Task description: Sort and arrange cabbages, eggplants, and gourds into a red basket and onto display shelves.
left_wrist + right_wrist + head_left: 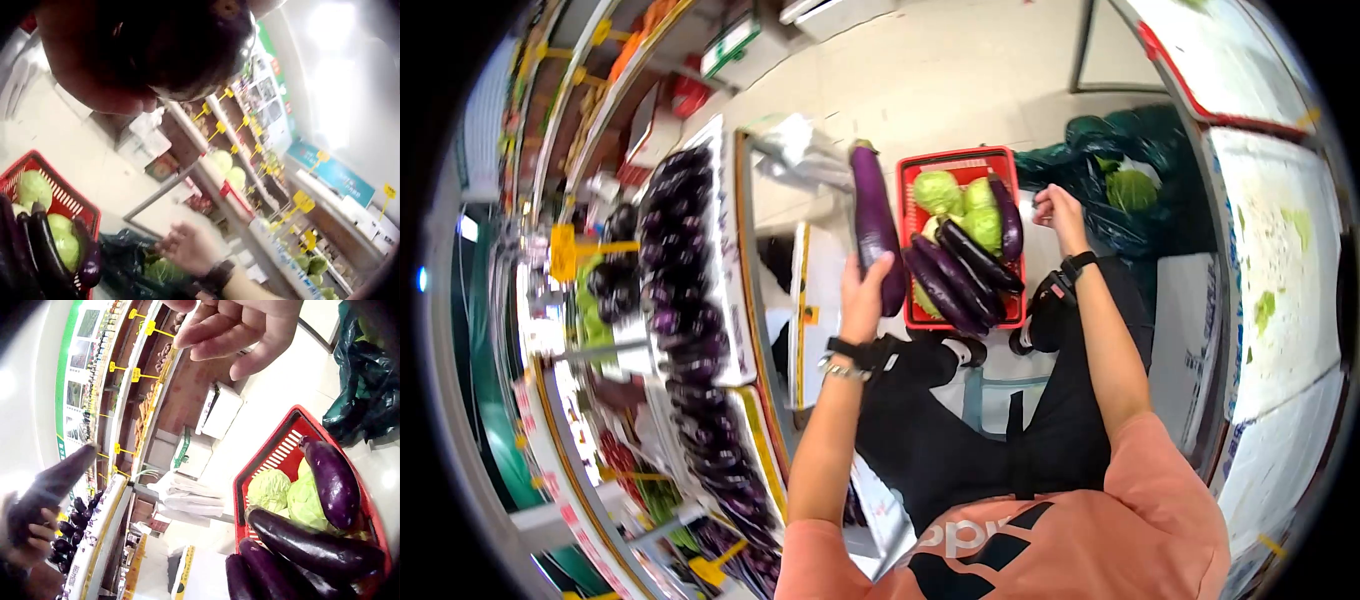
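We see a dark green plastic bag around a cabbage, a white carton on pale floor, orange carrots, and yellow price tags.

No complete word I can read from here. Near: salmon shirt carries big white letters, upside down to me; I get a "d" and an "i", rest unclear. Left: yellow tag, nothing legible; red print on the white shelf edge, blurred. Far right, left wrist view: teal sign, pale characters too soft to read.
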{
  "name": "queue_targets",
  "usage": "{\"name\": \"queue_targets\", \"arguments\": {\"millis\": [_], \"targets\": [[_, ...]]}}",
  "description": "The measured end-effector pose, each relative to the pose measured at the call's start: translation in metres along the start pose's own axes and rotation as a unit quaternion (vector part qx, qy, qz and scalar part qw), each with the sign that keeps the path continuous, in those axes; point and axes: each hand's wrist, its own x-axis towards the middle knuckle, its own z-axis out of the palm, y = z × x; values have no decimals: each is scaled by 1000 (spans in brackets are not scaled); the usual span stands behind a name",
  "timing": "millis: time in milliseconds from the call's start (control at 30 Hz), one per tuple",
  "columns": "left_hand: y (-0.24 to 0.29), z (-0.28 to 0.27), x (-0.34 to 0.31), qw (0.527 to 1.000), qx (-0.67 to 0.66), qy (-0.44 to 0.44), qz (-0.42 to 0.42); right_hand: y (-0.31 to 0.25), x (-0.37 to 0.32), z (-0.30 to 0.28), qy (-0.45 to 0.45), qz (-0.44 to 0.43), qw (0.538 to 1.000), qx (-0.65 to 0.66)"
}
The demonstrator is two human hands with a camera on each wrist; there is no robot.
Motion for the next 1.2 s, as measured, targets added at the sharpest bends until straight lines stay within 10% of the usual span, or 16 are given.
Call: {"name": "queue_targets", "arguments": {"millis": [300,700,1000,1200], "targets": [[-134,159,139,983,121,-69,-120,-11,-12,25,-5,2,999,36],[-233,195,165,951,264,-119,-108,-14,-14,52,-51,49,997,2],[-222,190,131,945,309,-108,-1,-7,-12,56,-24,49,999,-1],[-108,131,52,977,191,-77,50,17,7,35,-64,19,996,-57]]}}
